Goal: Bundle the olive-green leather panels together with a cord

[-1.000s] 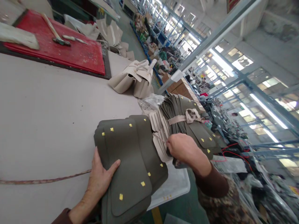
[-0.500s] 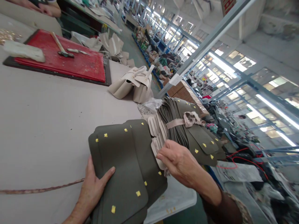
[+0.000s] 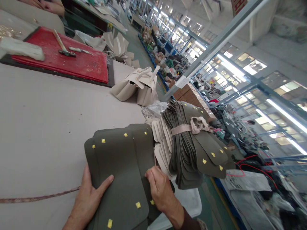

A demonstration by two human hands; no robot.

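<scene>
Olive-green leather panels (image 3: 120, 169), dotted with small yellow stickers, lie in a loose stack at the near edge of the counter (image 3: 48, 121), partly overhanging it. My left hand (image 3: 90, 196) lies flat and open on the stack's left side, and my right hand (image 3: 159, 188) pinches the right edge of the top panels. The tied bundle (image 3: 189, 143) of the same pieces leans just beside them, past the counter's edge. I judge that a careless tug could slide the overhanging panels off, or nudge that bundle over.
</scene>
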